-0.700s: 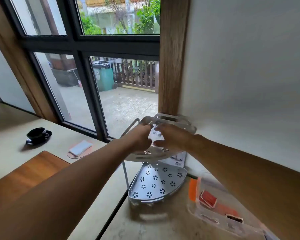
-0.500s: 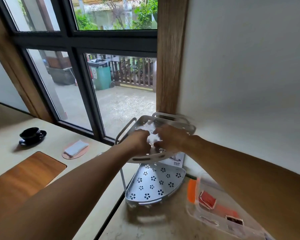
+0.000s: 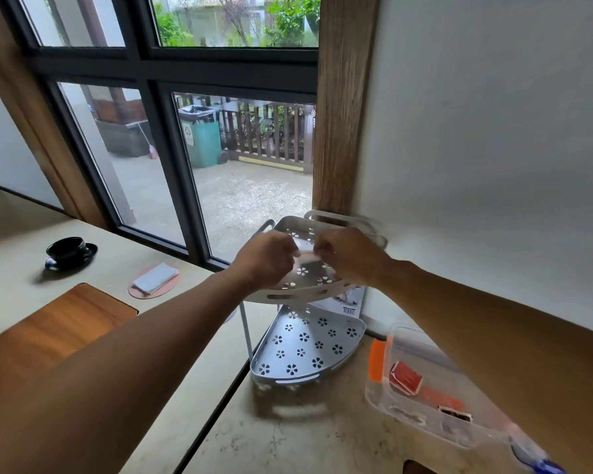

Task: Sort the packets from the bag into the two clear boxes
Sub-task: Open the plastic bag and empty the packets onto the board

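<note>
A stone counter (image 3: 288, 439) by a window is seen; above the corner rack's upper shelf (image 3: 308, 289), a small pale packet (image 3: 307, 257) is pinched between the curled left hand (image 3: 266, 260) and right hand (image 3: 348, 256), seemingly for inspection; the clear box (image 3: 421, 401) sits lower right, red packets inside.

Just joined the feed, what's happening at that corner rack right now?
A person has both hands over the top tier of the white perforated corner rack. The left hand and right hand pinch a small clear packet between them. The clear plastic box nearby holds a few red packets.
</note>
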The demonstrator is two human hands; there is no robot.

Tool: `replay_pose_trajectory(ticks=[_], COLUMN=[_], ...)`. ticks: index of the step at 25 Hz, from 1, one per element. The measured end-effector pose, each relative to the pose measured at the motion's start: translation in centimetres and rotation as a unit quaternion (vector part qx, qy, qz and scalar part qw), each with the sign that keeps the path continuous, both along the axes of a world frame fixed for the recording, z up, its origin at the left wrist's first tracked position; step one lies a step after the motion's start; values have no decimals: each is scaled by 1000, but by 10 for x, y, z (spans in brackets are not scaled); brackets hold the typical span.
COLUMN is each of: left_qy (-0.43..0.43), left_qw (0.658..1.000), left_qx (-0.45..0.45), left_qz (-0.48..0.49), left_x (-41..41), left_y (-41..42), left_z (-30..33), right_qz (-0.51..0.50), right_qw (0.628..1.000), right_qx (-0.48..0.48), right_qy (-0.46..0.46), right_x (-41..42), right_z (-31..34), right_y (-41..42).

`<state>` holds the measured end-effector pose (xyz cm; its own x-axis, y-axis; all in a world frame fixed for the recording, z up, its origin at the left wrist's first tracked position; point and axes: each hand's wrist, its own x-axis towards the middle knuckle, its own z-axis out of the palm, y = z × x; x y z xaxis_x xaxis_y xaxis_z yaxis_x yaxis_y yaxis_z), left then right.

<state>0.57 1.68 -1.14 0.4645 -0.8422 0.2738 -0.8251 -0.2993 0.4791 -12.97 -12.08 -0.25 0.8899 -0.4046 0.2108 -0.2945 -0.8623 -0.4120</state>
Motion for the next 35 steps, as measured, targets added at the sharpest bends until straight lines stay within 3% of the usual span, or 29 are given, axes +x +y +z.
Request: replay_pose_trajectory(ticks=[7,12,17,20,26,33,35], left_qy=[61,231,219,273,219,336,331], left_qw=[991,957,960,950,961,917,917], left_qx=[-105,-160,-125,-90,-52,19,53], left_qz=[-51,-79,-120,-126,-159,-215,-215], left_x=[-37,-97,-167,-211,-283,-362,-389], left_y=[19,43,74,91,136,180,195], left_z=[51,84,83,75,41,-24,-43], right_qz=[-15,-36,-43,-66,-76,-100,-127], right_qw=[992,985,985,984,990,984,978], right_qx=[-16,41,60,67,82,133,160], right_qy=[-126,-166,-154,-149,-84,-68,-50], right_x=[-50,-112,-191,-239,-333,-424,-444], right_z=[45,77,75,66,43,-16,-37], right_y=[19,49,91,113,166,234,250])
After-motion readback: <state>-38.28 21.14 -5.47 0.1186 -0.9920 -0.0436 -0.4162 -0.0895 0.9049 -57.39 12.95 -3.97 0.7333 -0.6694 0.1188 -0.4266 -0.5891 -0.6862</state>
